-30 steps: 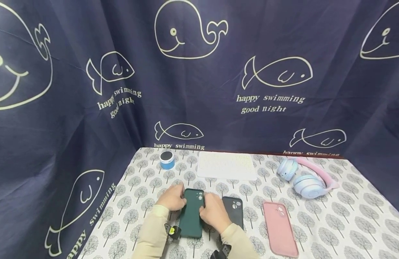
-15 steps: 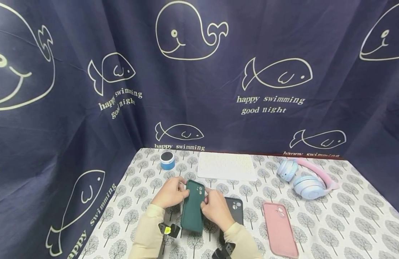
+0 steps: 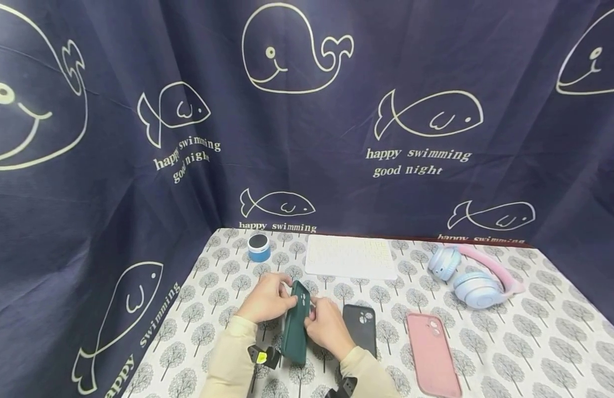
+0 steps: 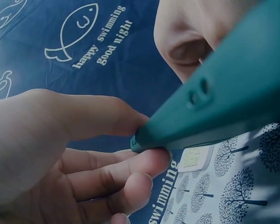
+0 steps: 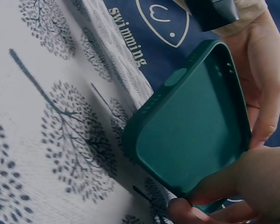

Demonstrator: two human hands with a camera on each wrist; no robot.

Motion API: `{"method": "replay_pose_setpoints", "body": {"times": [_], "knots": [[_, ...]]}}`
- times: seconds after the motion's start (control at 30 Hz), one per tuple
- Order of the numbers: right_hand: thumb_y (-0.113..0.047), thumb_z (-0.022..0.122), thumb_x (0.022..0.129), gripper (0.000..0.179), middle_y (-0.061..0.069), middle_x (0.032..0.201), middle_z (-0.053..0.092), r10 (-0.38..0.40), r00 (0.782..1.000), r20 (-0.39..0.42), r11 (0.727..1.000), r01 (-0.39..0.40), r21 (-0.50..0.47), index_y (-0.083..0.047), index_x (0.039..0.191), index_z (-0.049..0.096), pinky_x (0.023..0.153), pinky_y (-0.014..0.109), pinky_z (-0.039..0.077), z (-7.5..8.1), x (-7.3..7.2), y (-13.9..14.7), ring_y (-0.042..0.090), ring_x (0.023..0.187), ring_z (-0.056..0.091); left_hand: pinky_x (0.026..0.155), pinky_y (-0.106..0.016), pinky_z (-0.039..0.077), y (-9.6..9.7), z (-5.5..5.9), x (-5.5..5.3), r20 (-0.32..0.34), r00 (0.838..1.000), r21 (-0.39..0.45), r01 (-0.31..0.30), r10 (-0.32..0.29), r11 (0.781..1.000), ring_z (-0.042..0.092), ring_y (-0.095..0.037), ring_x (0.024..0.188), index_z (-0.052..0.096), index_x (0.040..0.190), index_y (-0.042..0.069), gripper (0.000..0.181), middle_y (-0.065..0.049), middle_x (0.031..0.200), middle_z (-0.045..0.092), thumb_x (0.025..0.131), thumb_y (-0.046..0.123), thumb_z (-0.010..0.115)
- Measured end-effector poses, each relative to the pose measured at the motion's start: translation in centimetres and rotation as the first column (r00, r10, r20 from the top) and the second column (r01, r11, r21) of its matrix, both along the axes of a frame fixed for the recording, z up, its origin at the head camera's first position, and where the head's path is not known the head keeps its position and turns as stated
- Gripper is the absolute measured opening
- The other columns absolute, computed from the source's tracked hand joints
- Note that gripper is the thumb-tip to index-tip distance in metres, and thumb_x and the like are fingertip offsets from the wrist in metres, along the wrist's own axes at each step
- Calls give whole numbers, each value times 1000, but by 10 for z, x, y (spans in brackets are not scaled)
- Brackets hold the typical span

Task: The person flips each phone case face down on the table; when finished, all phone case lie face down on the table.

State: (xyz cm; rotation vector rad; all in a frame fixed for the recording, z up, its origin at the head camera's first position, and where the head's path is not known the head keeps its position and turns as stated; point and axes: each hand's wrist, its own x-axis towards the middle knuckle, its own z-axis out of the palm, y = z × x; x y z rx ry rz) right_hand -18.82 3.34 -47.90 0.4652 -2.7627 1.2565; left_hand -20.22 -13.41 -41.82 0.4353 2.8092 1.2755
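Observation:
Both hands hold a dark green phone case (image 3: pixel 295 331) above the patterned cloth, turned steeply toward its edge. My left hand (image 3: pixel 268 299) pinches one corner between thumb and fingers, as the left wrist view shows with the case (image 4: pixel 233 88) running off to the right. At the opposite long side, my right hand (image 3: pixel 329 326) pinches the wall, thumb inside the rim in the right wrist view. There the hollow inside of the case (image 5: pixel 186 126) shows, with no phone in it. A black phone case (image 3: pixel 359 326) lies right of my right hand, its lower part hidden.
A pink phone case (image 3: pixel 433 354) lies farther right. Behind are a blue speaker (image 3: pixel 259 249), a white keyboard (image 3: pixel 350 257) and pink-and-blue headphones (image 3: pixel 478 290). A navy fish-print curtain (image 3: pixel 307 138) hangs around the tree-print tablecloth (image 3: pixel 217 298).
The green phone case lay face-down and flat to view, then its far end was raised. Now it is turned onto its side between both hands, its back facing right.

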Motion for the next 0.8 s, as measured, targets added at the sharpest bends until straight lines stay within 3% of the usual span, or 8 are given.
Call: {"method": "replay_pose_setpoints", "body": {"times": [0.13, 0.23, 0.47, 0.8], "knots": [[12, 56, 72, 33, -4, 58, 45, 19, 1000, 8, 1000, -19, 4, 6, 102, 68, 44, 25, 35, -5, 1, 0, 8, 48, 39, 51, -26, 45, 5, -3, 1, -3, 1000, -35, 20, -20, 999, 53, -9, 54, 63, 106, -5, 31, 4, 65, 58, 79, 7, 74], [12, 56, 70, 26, -6, 55, 43, 27, 1000, 1, 1000, -27, 6, -3, 88, 67, 44, 25, 33, -9, 0, 0, 7, 46, 39, 51, -26, 44, 8, -6, 0, -7, 1000, -62, 22, -22, 998, 53, -9, 54, 63, 104, -3, 30, 4, 64, 58, 79, 9, 74], [13, 57, 71, 24, -8, 52, 40, 20, 1000, -11, 1000, -20, 1, -1, 88, 68, 42, 23, 30, -13, 1, -2, 6, 43, 37, 53, -27, 44, 11, -10, 0, -8, 1000, -89, -1, 0, 996, 53, -10, 56, 64, 105, -2, 31, 4, 66, 57, 79, 13, 75], [12, 61, 70, 22, -8, 52, 38, -3, 997, -79, 999, 7, 47, -9, 66, 55, 45, 25, 31, -18, 0, -3, 7, 46, 35, 55, -28, 46, 9, -14, -2, 14, 1000, -65, 3, -3, 998, 55, -11, 58, 64, 112, -6, 37, 3, 69, 59, 83, 15, 76]]}}
